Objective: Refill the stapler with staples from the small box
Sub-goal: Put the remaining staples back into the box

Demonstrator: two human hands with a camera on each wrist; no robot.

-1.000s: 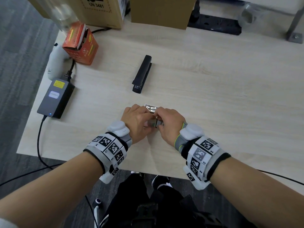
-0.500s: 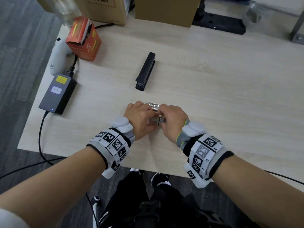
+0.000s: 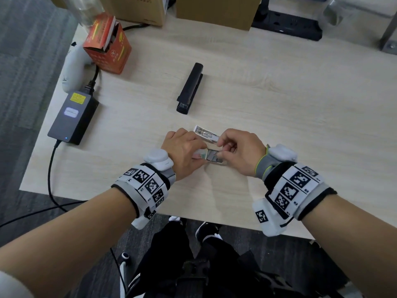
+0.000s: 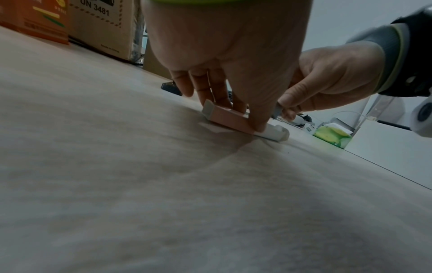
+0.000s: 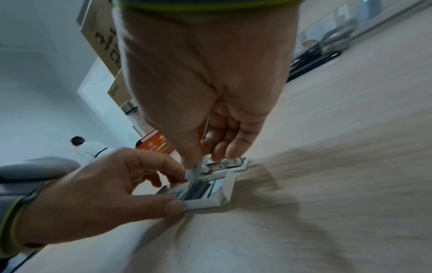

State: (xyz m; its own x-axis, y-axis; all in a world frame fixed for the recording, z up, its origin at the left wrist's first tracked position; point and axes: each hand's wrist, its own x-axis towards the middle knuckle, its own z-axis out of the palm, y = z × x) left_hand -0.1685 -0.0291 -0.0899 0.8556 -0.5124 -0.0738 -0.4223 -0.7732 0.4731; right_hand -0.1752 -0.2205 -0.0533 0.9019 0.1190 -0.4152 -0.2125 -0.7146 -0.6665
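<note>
The black stapler (image 3: 190, 89) lies closed on the wooden table (image 3: 300, 117), beyond both hands. My left hand (image 3: 202, 153) grips the small staple box (image 3: 212, 157) by its pink sleeve (image 4: 229, 120), and the white inner tray (image 5: 205, 194) is slid out to the right with staples showing. Just above that tray, my right hand (image 3: 221, 149) pinches a grey strip of staples (image 5: 192, 173) between thumb and forefinger. A second white tray of staples (image 3: 206, 134) lies just beyond the hands.
An orange carton (image 3: 107, 44) stands at the far left. Near the left edge lie a black power adapter (image 3: 73, 117) with its cable and a white device (image 3: 72, 67). Cardboard boxes (image 3: 214, 11) and a black power strip (image 3: 285, 26) line the back edge.
My hands were bunched together over the box. Now the right hand has drawn back to the right, the inner tray is exposed, and a staple strip is between the right fingers.
</note>
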